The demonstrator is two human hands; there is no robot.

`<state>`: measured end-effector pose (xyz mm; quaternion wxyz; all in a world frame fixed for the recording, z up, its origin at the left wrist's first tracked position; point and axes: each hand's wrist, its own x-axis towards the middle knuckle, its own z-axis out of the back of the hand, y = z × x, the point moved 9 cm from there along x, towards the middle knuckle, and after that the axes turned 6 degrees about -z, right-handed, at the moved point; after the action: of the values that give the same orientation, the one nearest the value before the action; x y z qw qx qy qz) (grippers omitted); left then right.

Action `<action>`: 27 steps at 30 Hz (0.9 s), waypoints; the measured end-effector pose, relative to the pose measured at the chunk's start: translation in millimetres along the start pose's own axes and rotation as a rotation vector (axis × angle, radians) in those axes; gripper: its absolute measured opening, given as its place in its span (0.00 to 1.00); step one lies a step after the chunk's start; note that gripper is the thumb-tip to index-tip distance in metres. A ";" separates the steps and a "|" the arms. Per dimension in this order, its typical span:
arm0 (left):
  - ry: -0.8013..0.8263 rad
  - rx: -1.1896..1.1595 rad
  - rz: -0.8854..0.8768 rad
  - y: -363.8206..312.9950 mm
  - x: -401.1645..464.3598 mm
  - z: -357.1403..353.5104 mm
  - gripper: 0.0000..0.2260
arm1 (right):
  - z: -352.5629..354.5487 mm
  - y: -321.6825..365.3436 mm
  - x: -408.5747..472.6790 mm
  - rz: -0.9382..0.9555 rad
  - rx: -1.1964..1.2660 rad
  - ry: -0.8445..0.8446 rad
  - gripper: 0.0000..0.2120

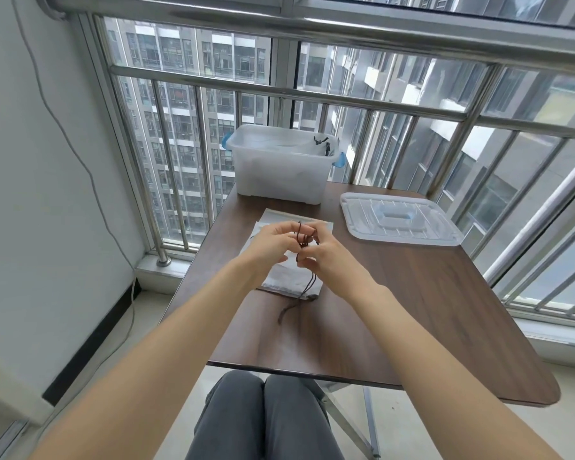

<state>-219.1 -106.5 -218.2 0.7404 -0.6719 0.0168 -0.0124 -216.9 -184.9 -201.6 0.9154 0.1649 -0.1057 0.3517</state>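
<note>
A dark brown cord [307,283] runs from between my hands down over a white cloth bag [291,282] onto the brown table [412,310]. My left hand [273,244] and my right hand [326,257] meet above the bag, and both pinch the looped upper part of the cord between fingers and thumb. The cord's frayed end [284,315] lies on the table just in front of the bag. Several flat white pieces [279,215] lie under my hands, partly hidden.
A translucent plastic storage box [279,167] with blue clips stands at the table's far edge, some dark items inside. Its lid [400,219] lies flat to the right. Metal window railings [312,94] stand behind; the table's near edge [312,371] is over my knees.
</note>
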 end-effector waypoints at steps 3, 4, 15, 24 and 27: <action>0.007 -0.020 0.011 3.3 2.0 1.9 0.16 | 0.2 0.0 -3.1 0.070 -0.041 -0.021 0.18; 0.001 -0.026 0.015 4.3 2.6 3.1 0.15 | 1.4 -2.0 -1.4 0.010 -0.032 -0.008 0.11; -0.140 0.609 -0.242 -26.4 4.1 17.0 0.23 | 6.4 -20.3 3.2 -0.168 -0.078 -0.033 0.07; -0.230 1.011 -0.395 -44.7 0.4 23.1 0.08 | 8.6 -25.3 2.4 -0.180 -0.099 -0.013 0.07; -0.192 1.083 -0.358 -42.7 0.0 27.8 0.08 | 7.2 -30.8 2.8 -0.205 -0.083 -0.018 0.07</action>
<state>-217.7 -83.0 -172.9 0.9633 -0.1874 -0.1732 -0.0832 -194.5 -207.5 -201.1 0.9517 0.1399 -0.1112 0.2499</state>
